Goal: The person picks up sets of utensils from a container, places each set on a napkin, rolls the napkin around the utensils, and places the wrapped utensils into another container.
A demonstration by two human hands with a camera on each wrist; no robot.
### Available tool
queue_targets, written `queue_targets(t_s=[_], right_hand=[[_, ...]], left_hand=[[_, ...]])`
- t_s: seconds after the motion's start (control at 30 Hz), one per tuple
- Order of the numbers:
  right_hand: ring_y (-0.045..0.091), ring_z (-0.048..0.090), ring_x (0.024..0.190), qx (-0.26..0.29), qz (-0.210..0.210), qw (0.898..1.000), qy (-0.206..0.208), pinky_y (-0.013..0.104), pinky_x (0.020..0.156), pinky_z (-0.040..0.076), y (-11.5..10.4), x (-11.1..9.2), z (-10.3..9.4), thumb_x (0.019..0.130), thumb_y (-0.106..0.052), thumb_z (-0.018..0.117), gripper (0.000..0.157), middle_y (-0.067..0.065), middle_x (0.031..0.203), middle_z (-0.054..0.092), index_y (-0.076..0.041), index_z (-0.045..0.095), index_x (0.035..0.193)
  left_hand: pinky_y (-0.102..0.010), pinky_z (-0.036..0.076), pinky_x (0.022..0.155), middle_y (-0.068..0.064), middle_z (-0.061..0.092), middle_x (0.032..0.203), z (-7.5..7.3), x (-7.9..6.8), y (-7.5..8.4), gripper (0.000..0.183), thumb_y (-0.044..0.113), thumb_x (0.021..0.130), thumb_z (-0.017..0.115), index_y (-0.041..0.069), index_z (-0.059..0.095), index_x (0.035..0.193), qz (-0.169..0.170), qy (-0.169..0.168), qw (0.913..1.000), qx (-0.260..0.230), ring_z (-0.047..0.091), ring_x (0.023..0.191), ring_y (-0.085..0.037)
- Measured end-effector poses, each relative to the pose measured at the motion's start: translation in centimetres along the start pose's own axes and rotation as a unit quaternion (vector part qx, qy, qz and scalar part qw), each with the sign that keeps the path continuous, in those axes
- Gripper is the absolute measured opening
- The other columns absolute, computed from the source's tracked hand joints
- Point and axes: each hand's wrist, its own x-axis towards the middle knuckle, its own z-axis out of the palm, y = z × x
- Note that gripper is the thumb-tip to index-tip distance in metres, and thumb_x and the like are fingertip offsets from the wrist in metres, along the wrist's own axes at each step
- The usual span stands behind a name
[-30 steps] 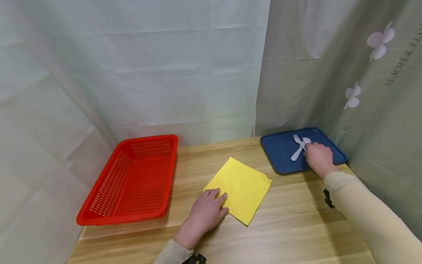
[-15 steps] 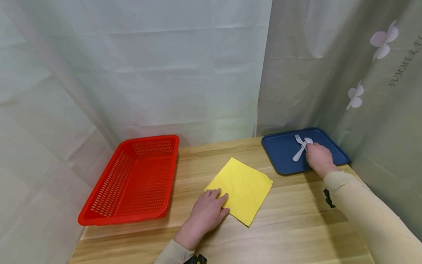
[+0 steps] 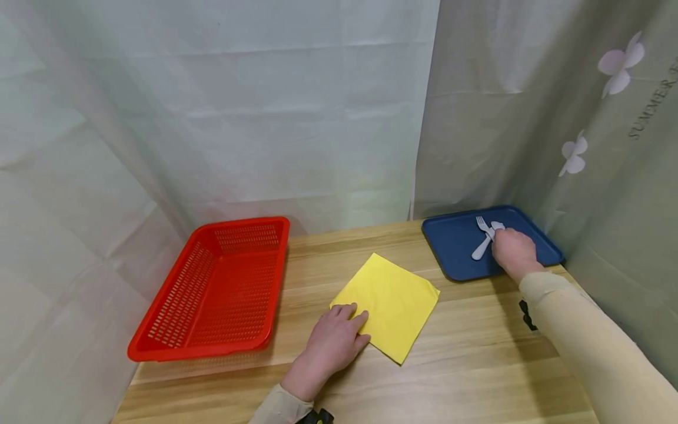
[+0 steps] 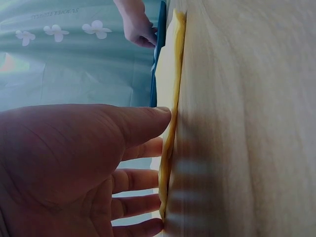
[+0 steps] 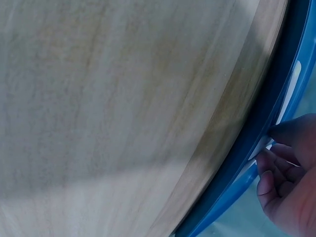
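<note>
Over on the right of the head view I see a white fork [image 3: 482,224] crossed with a second white utensil [image 3: 480,248] on a dark-blue rectangular tray [image 3: 449,237]; the right hand [image 3: 514,248] pinches the fork's handle between thumb and fingers. At lower centre, the left hand [image 3: 333,340], fingers spread apart, touches a square yellow cloth [image 3: 394,303]. A red rectangular perforated basket [image 3: 198,352] stands at left.

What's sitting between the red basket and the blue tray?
In the head view, a yellow cloth lies on the table between them, the left hand touching its near-left edge.
</note>
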Motion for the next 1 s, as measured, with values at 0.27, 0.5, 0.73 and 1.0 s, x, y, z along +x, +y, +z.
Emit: queue_targets(t_s=[0.27,0.5,0.73,1.0], right_hand=[[0.053,0.068,0.091,-0.004,0.003,1.0,-0.003,0.067,0.078,0.057,0.4,0.1,0.1,0.101,0.001,0.059,0.019,0.034,0.094,0.064,0.018,0.064,0.102],[0.051,0.067,0.085,0.002,0.007,1.0,-0.004,0.067,0.074,0.057,0.1,0.0,0.2,0.098,-0.001,0.064,0.019,0.034,0.092,0.063,0.017,0.064,0.102],[0.048,0.066,0.082,0.013,0.003,1.0,0.006,0.065,0.072,0.057,-0.3,-0.2,0.5,0.098,-0.003,0.067,0.019,0.033,0.092,0.063,0.015,0.064,0.1],[0.049,0.067,0.086,0.02,-0.012,0.999,0.033,0.066,0.076,0.057,-0.7,-0.7,0.6,0.097,-0.005,0.071,0.022,0.034,0.097,0.065,0.014,0.064,0.106]], left_hand=[[-0.056,0.055,0.106,-0.014,0.066,0.148,0.0,0.1,0.1,0.045,0.037,0.106,0.075,0.016,0.074,0.145,0.002,-0.001,1.0,0.002,0.061,0.133,-0.036],[-0.056,0.054,0.107,-0.015,0.065,0.15,-0.2,0.2,0.1,0.046,0.038,0.106,0.075,0.015,0.073,0.146,-0.004,-0.012,0.9999,-0.003,0.06,0.135,-0.037],[-0.056,0.053,0.109,-0.015,0.064,0.15,-0.1,0.1,0.0,0.047,0.038,0.106,0.075,0.014,0.073,0.146,-0.006,-0.01,0.9999,-0.006,0.059,0.136,-0.037],[-0.055,0.053,0.108,-0.015,0.065,0.15,0.1,0.0,0.0,0.047,0.038,0.106,0.075,0.014,0.073,0.146,-0.002,-0.006,1.0,-0.002,0.06,0.135,-0.037]])
